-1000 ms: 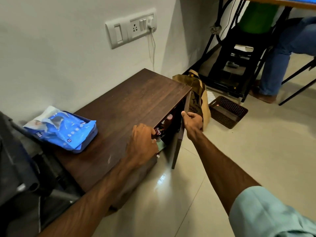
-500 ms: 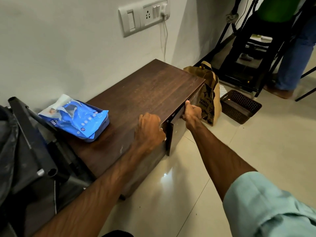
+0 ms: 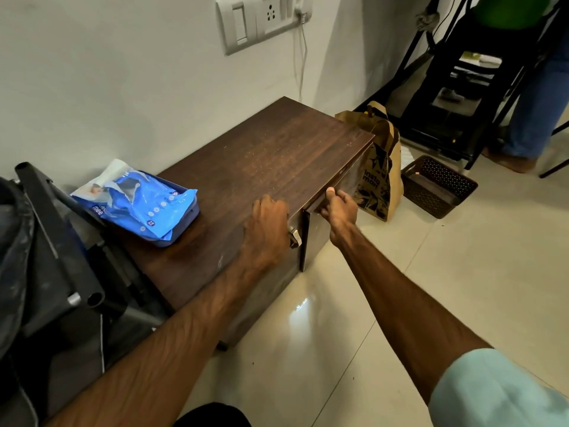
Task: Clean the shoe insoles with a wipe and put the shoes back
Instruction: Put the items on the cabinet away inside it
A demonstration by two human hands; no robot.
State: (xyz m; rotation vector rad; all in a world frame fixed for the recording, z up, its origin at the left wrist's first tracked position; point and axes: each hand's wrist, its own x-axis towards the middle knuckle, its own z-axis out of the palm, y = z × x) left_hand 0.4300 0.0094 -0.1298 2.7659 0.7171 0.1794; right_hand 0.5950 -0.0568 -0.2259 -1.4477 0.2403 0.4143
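A dark wooden shoe cabinet [image 3: 277,155] stands against the wall with no shoes in sight. My right hand [image 3: 338,211] pinches the top edge of its right door [image 3: 323,235], thumb on top; the door is almost flush with the front. My left hand [image 3: 268,229] lies over the cabinet's front edge beside a metal handle [image 3: 294,237]. Its fingers bend down over the left door and their tips are hidden. A blue pack of wipes [image 3: 135,201] lies on the left end of the cabinet top.
A brown paper bag [image 3: 378,167] and a dark plastic basket [image 3: 437,186] stand on the tiled floor right of the cabinet. Black folded equipment [image 3: 46,241] crowds the left. A person's legs [image 3: 535,103] and black frames are at the back right. A switch panel [image 3: 264,20] is on the wall.
The right door has swung from wide open to nearly closed under my right hand. My left hand came out of the cabinet onto its front edge. The shoe inside is no longer visible.
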